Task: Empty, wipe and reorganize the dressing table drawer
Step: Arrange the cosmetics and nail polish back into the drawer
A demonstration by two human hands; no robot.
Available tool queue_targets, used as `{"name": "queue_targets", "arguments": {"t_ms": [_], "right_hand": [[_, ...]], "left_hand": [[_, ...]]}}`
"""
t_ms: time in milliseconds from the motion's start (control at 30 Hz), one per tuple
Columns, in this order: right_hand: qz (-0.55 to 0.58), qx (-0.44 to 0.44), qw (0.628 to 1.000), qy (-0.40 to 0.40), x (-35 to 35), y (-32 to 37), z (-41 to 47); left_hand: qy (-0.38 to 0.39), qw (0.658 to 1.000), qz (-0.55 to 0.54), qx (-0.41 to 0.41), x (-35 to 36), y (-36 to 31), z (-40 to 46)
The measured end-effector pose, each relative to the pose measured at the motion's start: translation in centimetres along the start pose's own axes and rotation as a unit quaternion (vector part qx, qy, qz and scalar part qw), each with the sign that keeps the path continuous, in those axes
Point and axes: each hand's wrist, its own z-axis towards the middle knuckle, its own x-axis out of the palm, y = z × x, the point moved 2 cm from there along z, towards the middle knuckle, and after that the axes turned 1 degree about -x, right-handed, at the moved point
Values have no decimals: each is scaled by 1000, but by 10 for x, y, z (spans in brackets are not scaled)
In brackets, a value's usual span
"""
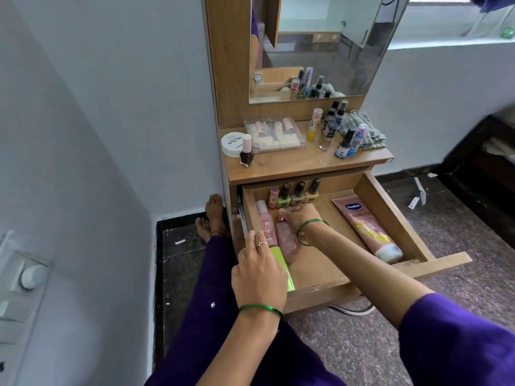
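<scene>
1. The drawer (390, 215) of the dressing table is seen pulled out wide, below the tabletop (301, 165).
2. The left hand (259, 271) is laid over a lime-green tube (281, 263) at the drawer's left front, with its fingers stretched forward along the left wall; whether the tube is gripped cannot be told.
3. The right hand (299, 215) is reached into the drawer, and its fingers are curled round the cap end of a pink glittery bottle (287, 238) that lies flat on the drawer floor.
4. A pale pink bottle (266, 224) is laid flat just beside the glittery one, against the left wall.
5. Along the back wall four nail polish bottles are stood upright in a row: a pink one (274, 197), a green one (283, 196), a tan one (298, 195) and a yellow one (312, 192).
6. A pink Vaseline tube (365, 227) is laid diagonally along the drawer's right side, well apart from both hands.
7. On the tabletop are seen a clear plastic box (274, 135), a round white tub (232, 143), a dark nail polish bottle (246, 154), a cluster of small bottles (331, 126) and a crumpled striped cloth (365, 129).
8. A green bangle is worn on each wrist.
</scene>
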Motion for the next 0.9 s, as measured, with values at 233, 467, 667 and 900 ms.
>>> {"name": "queue_targets", "arguments": {"t_ms": [233, 467, 667, 900], "right_hand": [[-2, -22, 997, 71, -9, -7, -18], [-215, -172, 935, 226, -27, -18, -56], [-332, -216, 904, 162, -23, -12, -59], [-326, -233, 903, 153, -26, -13, -57]], "left_hand": [[2, 1000, 2, 2, -2, 0, -1], [3, 1000, 14, 7, -2, 0, 0], [1, 1000, 16, 10, -4, -2, -2], [5, 999, 31, 14, -5, -2, -3]]}}
